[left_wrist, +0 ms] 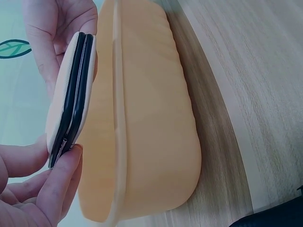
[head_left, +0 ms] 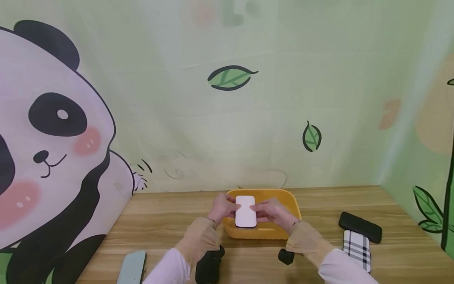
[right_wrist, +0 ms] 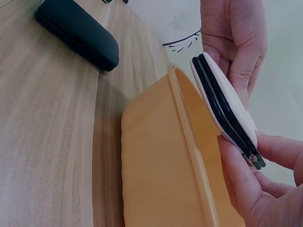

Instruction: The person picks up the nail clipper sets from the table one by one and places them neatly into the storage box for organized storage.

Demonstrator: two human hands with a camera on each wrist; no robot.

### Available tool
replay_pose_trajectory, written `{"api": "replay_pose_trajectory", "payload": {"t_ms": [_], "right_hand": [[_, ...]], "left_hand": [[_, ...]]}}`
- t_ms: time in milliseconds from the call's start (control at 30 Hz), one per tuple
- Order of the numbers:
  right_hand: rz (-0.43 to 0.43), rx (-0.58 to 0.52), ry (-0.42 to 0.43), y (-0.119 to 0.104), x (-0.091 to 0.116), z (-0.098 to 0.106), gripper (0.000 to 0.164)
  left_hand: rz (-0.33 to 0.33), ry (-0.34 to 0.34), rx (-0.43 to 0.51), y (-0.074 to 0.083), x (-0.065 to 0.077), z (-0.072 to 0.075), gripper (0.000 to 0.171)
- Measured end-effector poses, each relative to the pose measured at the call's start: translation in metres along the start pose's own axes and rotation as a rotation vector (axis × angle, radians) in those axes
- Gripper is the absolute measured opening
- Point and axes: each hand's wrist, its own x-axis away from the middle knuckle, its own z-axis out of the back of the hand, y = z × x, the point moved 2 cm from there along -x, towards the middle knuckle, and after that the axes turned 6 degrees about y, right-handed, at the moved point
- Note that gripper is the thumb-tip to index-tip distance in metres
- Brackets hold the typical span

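Note:
A white zippered case [head_left: 245,212] with rounded corners is held up over the yellow-orange basket [head_left: 260,234]. My left hand [head_left: 223,207] pinches its left edge, thumb on the near face and fingers behind. On the opposite edge, my right hand [head_left: 274,211] pinches it the same way. Both wrist views show the case [left_wrist: 71,94] edge-on, with a black zipper band between two pale faces. A small metal zipper pull [right_wrist: 253,158] hangs near one corner in the right wrist view, and the zipper looks closed. The basket's floor is mostly hidden behind the hands and case.
On the wooden table, a black case [head_left: 208,270] lies near the left forearm and a grey-blue flat case [head_left: 132,268] farther left. To the right, a plaid case [head_left: 356,250] lies against another black case [head_left: 360,227]. Behind the basket hangs a printed green backdrop [head_left: 227,130].

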Motion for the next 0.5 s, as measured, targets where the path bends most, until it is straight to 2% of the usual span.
{"api": "replay_pose_trajectory", "payload": {"t_ms": [500], "right_hand": [[-0.024, -0.023, -0.018, 0.0017, -0.0078, -0.0048, 0.035]], "left_hand": [[-0.026, 0.031, 0.008, -0.0087, -0.0059, 0.0015, 0.021]]}}
